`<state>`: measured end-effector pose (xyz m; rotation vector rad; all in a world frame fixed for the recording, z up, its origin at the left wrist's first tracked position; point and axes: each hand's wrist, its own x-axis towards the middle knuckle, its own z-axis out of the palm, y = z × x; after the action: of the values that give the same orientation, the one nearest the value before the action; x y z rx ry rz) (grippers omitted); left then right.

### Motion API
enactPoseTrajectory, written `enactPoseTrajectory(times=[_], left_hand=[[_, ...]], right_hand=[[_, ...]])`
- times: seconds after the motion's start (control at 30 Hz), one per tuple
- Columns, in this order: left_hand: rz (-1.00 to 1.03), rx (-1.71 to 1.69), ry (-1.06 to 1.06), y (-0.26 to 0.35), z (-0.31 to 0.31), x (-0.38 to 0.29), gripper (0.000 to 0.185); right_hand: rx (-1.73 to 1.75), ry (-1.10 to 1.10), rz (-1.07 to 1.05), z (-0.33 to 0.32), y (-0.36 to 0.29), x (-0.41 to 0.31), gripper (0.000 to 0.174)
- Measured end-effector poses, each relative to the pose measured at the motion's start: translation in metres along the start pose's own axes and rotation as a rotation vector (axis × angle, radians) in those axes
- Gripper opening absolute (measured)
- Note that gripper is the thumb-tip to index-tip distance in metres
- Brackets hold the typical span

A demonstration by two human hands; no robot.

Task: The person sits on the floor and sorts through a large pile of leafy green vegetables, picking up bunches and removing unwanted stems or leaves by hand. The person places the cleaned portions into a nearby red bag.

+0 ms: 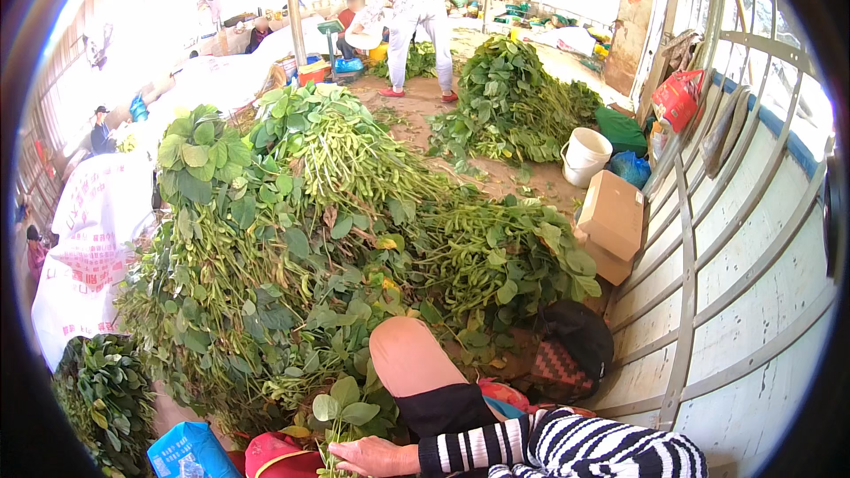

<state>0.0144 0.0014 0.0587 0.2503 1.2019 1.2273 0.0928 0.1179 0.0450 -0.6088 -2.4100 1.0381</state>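
Observation:
At the bottom edge, my right hand (373, 457), in a black-and-white striped sleeve, is closed around the stem of a leafy green soybean plant (345, 405). My left hand is out of view. A large heap of soybean plants (265, 239) with green pods rises in front of me. Just left of the hand lies a red cloth item (277, 457) with a yellow band, beside a blue printed packet (189, 453). A bent knee (412, 358) with dark cloth around the thigh shows above my forearm.
A black bag (576, 338), a cardboard box (612, 222) and a white bucket (586, 156) line the right side by a metal-ribbed wall (724, 318). White printed sacking (93, 245) stands left. Farther off, a person (408, 10) bends near another plant heap (511, 99); others sit behind.

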Motion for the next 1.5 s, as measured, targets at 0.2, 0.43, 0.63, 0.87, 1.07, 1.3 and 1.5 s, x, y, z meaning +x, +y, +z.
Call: enactPoseTrajectory(times=[0.2, 0.43, 0.63, 0.87, 1.07, 1.3, 1.5], left_hand=[[-0.09, 0.03, -0.076, 0.007, -0.002, -0.011, 0.013], [0.019, -0.182, -0.024, 0.02, 0.02, -0.015, 0.029], [0.068, -0.218, 0.247, 0.033, 0.041, -0.01, 0.023], [0.114, -0.251, 0.41, 0.038, 0.045, -0.007, 0.022], [0.091, -0.211, 0.378, 0.039, 0.046, -0.006, 0.015], [0.244, -0.038, 0.342, 0.018, 0.02, 0.01, 0.016], [0.314, 0.127, 0.294, 0.011, 0.019, 0.01, 0.017]], right_hand=[[0.001, 0.077, -0.006, -0.012, -0.005, 0.013, 0.021], [0.005, 0.081, -0.108, -0.007, 0.006, 0.013, 0.021], [0.001, 0.06, -0.025, -0.01, 0.003, 0.004, 0.026], [0.046, 0.107, -0.032, -0.003, -0.009, -0.009, 0.019], [0.072, -0.009, 0.088, 0.001, 0.007, -0.017, 0.027], [0.113, 0.042, -0.218, 0.038, 0.043, -0.03, 0.019], [0.351, -0.122, -0.092, 0.051, 0.055, -0.037, 0.018]])
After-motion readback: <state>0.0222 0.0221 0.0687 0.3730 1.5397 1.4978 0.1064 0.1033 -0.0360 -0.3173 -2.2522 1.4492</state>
